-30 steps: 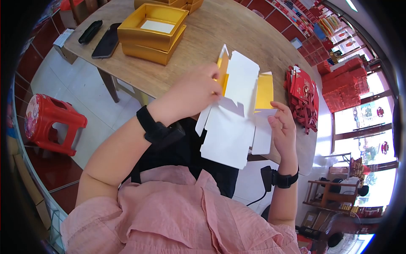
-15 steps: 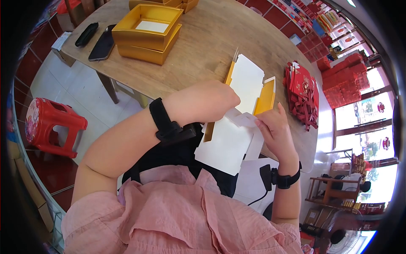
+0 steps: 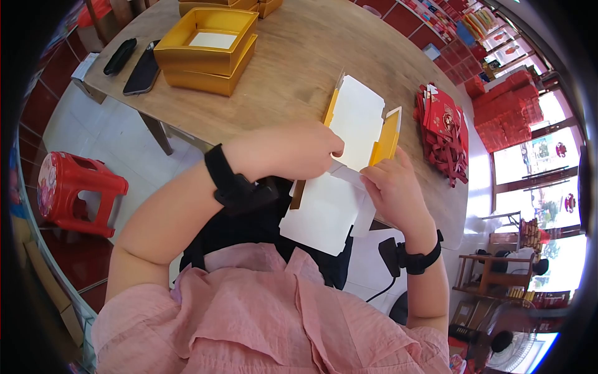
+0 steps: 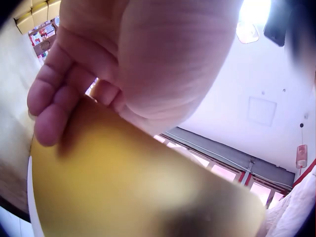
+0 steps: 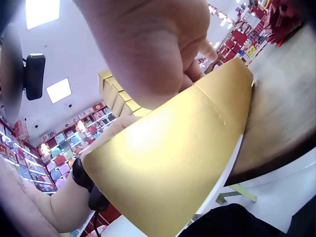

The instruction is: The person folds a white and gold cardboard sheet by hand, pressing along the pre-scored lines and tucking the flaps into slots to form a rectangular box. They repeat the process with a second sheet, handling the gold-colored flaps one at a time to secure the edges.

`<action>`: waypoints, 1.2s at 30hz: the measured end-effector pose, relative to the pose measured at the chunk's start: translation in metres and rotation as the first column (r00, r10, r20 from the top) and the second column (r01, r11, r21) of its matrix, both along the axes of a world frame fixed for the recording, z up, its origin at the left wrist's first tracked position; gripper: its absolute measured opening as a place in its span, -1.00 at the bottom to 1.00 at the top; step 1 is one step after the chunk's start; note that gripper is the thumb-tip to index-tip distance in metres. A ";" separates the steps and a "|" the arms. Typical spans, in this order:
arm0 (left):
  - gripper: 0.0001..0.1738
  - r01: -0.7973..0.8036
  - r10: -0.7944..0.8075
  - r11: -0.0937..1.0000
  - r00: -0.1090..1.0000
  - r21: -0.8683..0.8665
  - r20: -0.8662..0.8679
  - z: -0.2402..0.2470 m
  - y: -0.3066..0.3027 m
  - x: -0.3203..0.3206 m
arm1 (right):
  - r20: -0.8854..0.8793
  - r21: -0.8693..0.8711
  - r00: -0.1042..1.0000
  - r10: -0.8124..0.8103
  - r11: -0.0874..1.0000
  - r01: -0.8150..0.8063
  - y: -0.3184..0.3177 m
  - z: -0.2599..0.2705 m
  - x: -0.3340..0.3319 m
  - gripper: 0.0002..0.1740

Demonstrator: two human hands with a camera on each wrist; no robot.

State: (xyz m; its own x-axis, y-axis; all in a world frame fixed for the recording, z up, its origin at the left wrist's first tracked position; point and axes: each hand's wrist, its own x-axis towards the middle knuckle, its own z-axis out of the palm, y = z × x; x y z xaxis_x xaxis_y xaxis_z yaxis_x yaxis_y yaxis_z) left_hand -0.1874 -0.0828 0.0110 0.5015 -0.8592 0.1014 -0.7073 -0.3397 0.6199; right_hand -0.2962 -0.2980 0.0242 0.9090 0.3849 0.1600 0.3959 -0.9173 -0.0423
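Observation:
In the head view a partly folded cardboard box (image 3: pixel 357 121), white inside and gold outside, extends from the table's front edge toward the lap. Its near panel (image 3: pixel 322 215) lies white side up, and gold side flaps stand up along the far part. My left hand (image 3: pixel 286 149) grips the box's left side near the middle fold. Across from it, my right hand (image 3: pixel 395 187) pinches the right side, thumb inward. The left wrist view has fingers (image 4: pixel 52 116) bent over the edge of a gold panel (image 4: pixel 113 182). A smooth gold face (image 5: pixel 168 143) fills the right wrist view below the hand.
Two stacked gold boxes (image 3: pixel 205 59) stand at the table's left, beside a phone (image 3: pixel 142 70) and a dark case (image 3: pixel 120 57). More gold boxes (image 3: pixel 218 9) are at the back. Red gift bags (image 3: pixel 442 124) lie on the right. A red stool (image 3: pixel 81 190) is on the floor.
The left hand has moved from the upper left flap down to the middle fold. The right hand has shifted inward, its thumb now over the right side. The near panel has swung slightly left.

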 end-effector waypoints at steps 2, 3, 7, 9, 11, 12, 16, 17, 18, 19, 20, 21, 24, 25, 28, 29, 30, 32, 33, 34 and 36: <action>-0.62 0.078 -0.031 0.992 0.917 0.103 -0.398 0.013 0.009 0.007 | -0.008 0.004 1.000 -0.005 1.000 0.005 -0.002 -0.002 0.000 -0.96; -0.62 0.076 -0.028 0.992 0.917 0.105 -0.399 0.012 0.013 0.008 | -0.016 0.008 1.000 -0.007 1.000 0.007 -0.003 -0.003 -0.001 -0.95; -0.60 0.235 -0.233 0.972 0.966 0.003 -0.114 0.000 0.019 0.011 | -0.008 0.029 1.000 -0.030 0.999 0.030 -0.004 -0.006 -0.002 -0.93; -0.60 0.259 -0.261 0.965 0.964 -0.046 -0.047 -0.009 0.015 0.012 | -0.024 0.063 0.999 -0.035 0.997 0.037 -0.005 -0.007 -0.002 -0.91; -0.74 0.131 -0.130 0.990 0.991 0.042 -0.027 -0.012 0.006 0.012 | -0.028 0.084 0.998 -0.049 0.995 0.051 -0.005 -0.009 -0.003 -0.91; -0.74 0.134 -0.133 0.990 0.991 0.040 -0.026 -0.011 0.001 0.011 | -0.033 0.106 0.998 -0.061 0.992 0.064 -0.005 -0.010 -0.003 -0.90; -0.80 0.065 -0.095 0.989 0.967 0.135 0.237 -0.016 -0.009 0.007 | -0.046 0.107 0.997 -0.069 0.992 0.073 -0.006 -0.006 -0.004 -0.89; -0.79 0.067 -0.082 0.996 0.951 0.060 0.299 -0.017 -0.009 0.006 | -0.068 0.139 0.992 -0.104 0.984 0.113 -0.007 -0.001 -0.005 -0.89; -0.79 0.070 -0.085 0.996 0.952 0.062 0.295 -0.018 -0.008 0.004 | -0.091 0.170 0.986 -0.139 0.974 0.153 -0.007 0.000 -0.006 -0.89; -0.79 0.060 -0.071 0.997 0.947 0.046 0.315 -0.018 -0.007 0.002 | -0.095 0.173 0.985 -0.141 0.973 0.156 -0.006 -0.002 -0.007 -0.89; -0.80 0.051 -0.057 0.998 0.940 0.028 0.335 -0.017 -0.006 0.001 | -0.088 0.185 0.989 -0.122 0.973 0.137 -0.006 -0.005 -0.007 -0.89; -0.80 0.053 -0.060 0.998 0.940 0.030 0.336 -0.019 -0.005 -0.001 | -0.079 0.196 0.992 -0.103 0.974 0.117 -0.006 -0.007 -0.007 -0.89; -0.81 0.023 -0.055 0.995 0.933 0.094 0.356 -0.028 -0.003 -0.003 | -0.095 0.487 0.994 -0.058 0.868 0.097 -0.007 -0.018 -0.006 -0.84; -0.80 0.014 -0.032 0.998 0.939 0.054 0.344 -0.030 -0.002 -0.004 | -0.096 0.490 0.994 -0.055 0.866 0.096 -0.010 -0.019 -0.007 -0.84; -0.79 0.001 -0.002 1.000 0.942 0.004 0.336 -0.034 -0.002 -0.004 | -0.132 0.502 0.990 -0.046 0.858 0.107 -0.032 -0.009 -0.017 -0.61; -0.78 -0.001 0.004 1.000 0.938 -0.008 0.346 -0.035 -0.003 -0.004 | -0.134 0.501 0.990 -0.051 0.858 0.112 -0.031 -0.008 -0.020 -0.61; -0.78 0.006 -0.003 1.000 0.939 -0.009 0.344 -0.036 -0.004 -0.004 | -0.149 0.457 0.988 -0.052 0.882 0.115 -0.029 -0.009 -0.024 -0.59; -0.78 -0.019 0.022 1.000 0.944 -0.012 0.330 -0.038 -0.006 -0.004 | -0.166 0.411 0.984 -0.063 0.903 0.127 -0.025 -0.009 -0.028 -0.56; -0.78 -0.011 0.014 1.000 0.945 -0.012 0.328 -0.038 -0.006 -0.005 | -0.154 0.357 0.983 -0.096 0.923 0.146 -0.022 -0.009 -0.029 -0.56; -0.78 -0.012 0.018 1.000 0.947 -0.021 0.321 -0.037 -0.005 -0.005 | -0.140 0.303 0.982 -0.126 0.939 0.163 -0.019 -0.010 -0.028 -0.55; -0.78 -0.013 0.021 1.000 0.949 -0.026 0.315 -0.037 -0.005 -0.005 | -0.081 0.267 0.988 -0.134 0.952 0.151 -0.018 -0.016 -0.024 -0.60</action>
State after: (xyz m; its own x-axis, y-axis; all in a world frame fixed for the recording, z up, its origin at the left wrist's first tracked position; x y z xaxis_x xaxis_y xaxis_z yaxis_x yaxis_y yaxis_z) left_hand -0.1927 -0.0875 -0.0258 0.4554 -0.8462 0.2767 -0.8620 -0.3415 0.3745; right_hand -0.3198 -0.3161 0.0083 0.9624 0.2007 0.1831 0.2511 -0.9143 -0.3178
